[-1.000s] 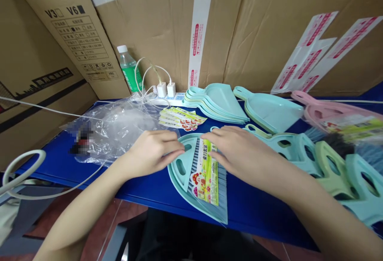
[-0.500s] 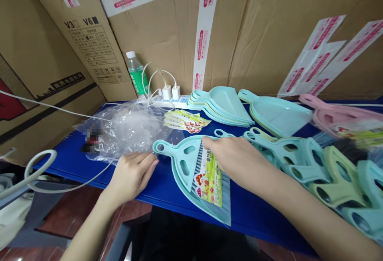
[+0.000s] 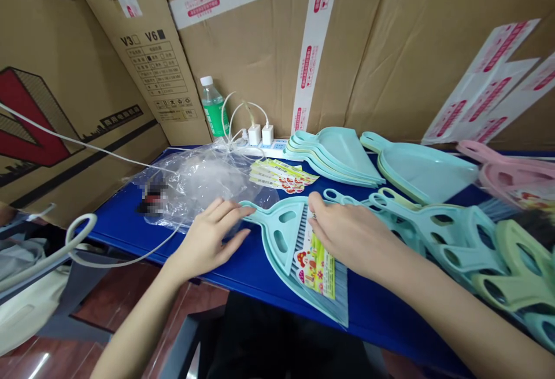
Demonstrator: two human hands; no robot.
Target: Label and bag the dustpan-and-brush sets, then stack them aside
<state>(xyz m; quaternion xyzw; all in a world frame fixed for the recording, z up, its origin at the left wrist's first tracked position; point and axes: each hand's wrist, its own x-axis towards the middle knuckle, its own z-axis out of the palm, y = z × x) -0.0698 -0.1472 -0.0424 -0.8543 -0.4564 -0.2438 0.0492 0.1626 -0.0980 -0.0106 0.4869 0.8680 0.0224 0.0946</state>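
Bag, crumpled, clear plastic (image 3: 203, 176): on the blue-covered bench (image 3: 243, 263), left.
Left hand (image 3: 208, 237): fingers partly spread, thumb apart from them; fingertips at the handle end of the dustpan, no firm grip visible.
Bottle, clear plastic, green label, white cap (image 3: 214, 110): upright behind the bag.
Cards, yellow-green, fanned (image 3: 284, 175): behind the dustpan.
Dustpan, light-blue plastic (image 3: 280, 275): flat on the bench between both hands, handle leftward; a light-blue brush with grey-blue bristles (image 3: 293, 233) lying in it, a yellow-green printed card (image 3: 318, 272) across the bristles.
Right hand (image 3: 347, 231): fingers curled at the card's upper end; whether pinched, cannot tell.
Dustpans, light-blue and pale-green, stacked (image 3: 342, 150): behind the right hand.
Brushes, light-blue and pale-green, heaped (image 3: 472, 258): right.
Dustpan set, pink plastic (image 3: 498, 177): far right.
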